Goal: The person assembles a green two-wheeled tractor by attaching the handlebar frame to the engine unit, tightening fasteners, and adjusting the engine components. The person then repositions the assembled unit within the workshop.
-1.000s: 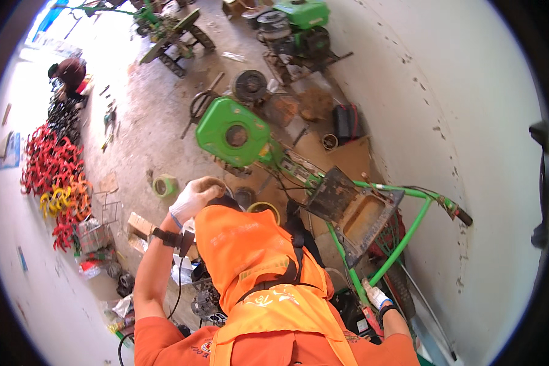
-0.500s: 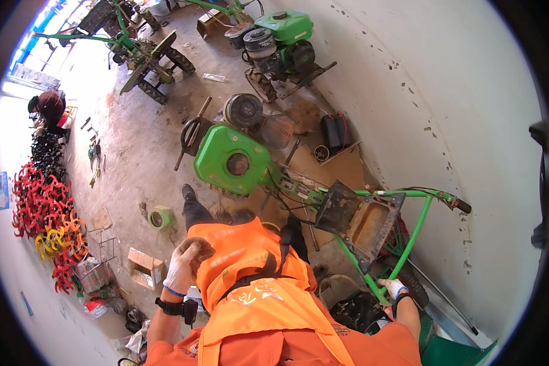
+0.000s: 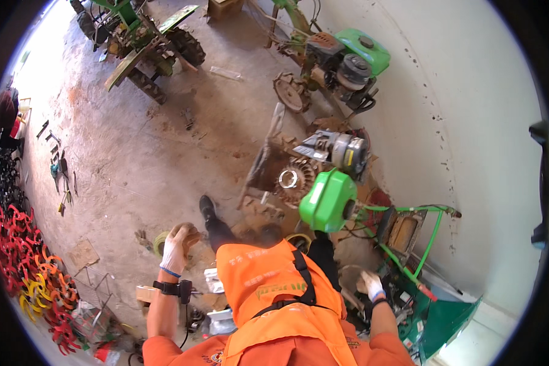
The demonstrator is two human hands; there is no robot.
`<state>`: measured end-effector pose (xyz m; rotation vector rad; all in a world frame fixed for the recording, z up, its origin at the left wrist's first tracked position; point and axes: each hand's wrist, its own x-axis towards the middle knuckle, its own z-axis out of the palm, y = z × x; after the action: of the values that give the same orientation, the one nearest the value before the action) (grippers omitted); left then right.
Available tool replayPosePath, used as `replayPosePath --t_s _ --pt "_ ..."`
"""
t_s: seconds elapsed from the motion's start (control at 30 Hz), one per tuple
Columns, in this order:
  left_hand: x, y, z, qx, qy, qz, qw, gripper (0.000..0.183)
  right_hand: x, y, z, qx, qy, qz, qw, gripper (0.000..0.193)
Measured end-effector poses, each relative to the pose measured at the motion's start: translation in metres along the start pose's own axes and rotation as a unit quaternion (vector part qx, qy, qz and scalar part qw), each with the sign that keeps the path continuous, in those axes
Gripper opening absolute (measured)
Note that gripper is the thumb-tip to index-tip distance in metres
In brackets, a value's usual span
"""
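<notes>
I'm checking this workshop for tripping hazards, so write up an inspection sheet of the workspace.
Surface: stained concrete floor.
Job's things: green tank and green handlebar frame, ahead and to the right.
Clutter: red, orange and yellow curved blades heaped at left; loose hand tools.
Hands: left hand gloved, fingers curled, near greenish roll; right hand gloved; grips unclear.
Cables: dark cable below black wrist device.
Surroundings: scuffed pale wall at right.

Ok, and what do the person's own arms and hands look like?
The left hand and right hand wear white gloves, brownish toward the tips. The left carries a blue band, then a black strap with a boxy black device; the right, a black band. The sleeves are short and orange-red.
</notes>
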<state>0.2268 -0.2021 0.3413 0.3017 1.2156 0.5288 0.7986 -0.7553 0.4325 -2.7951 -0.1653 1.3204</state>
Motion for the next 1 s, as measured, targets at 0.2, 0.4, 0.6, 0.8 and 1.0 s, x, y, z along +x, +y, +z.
replayPosePath --t_s 0.2,0.4,0.6,0.8,1.0 --pt "0.019 0.021 -0.119 0.006 0.038 -0.090 0.995 0.036 -0.003 -0.223 0.080 0.122 -0.078 -0.028 0.989 0.053" --pt "0.065 0.080 -0.088 -0.012 0.022 -0.110 0.994 0.037 0.001 -0.345 0.187 0.213 -0.126 0.024 0.969 0.050" --pt "0.146 0.126 0.029 0.129 -0.085 -0.119 0.981 0.032 0.007 -0.330 0.297 0.196 -0.147 -0.064 0.967 0.060" --pt "0.238 0.142 0.183 0.290 -0.140 -0.157 0.934 0.037 0.025 -0.386 0.360 -0.045 -0.108 -0.157 0.981 0.065" --pt "0.301 0.133 0.311 0.436 -0.161 -0.175 0.868 0.054 0.017 -0.484 0.347 0.357 -0.118 -0.048 0.925 0.082"
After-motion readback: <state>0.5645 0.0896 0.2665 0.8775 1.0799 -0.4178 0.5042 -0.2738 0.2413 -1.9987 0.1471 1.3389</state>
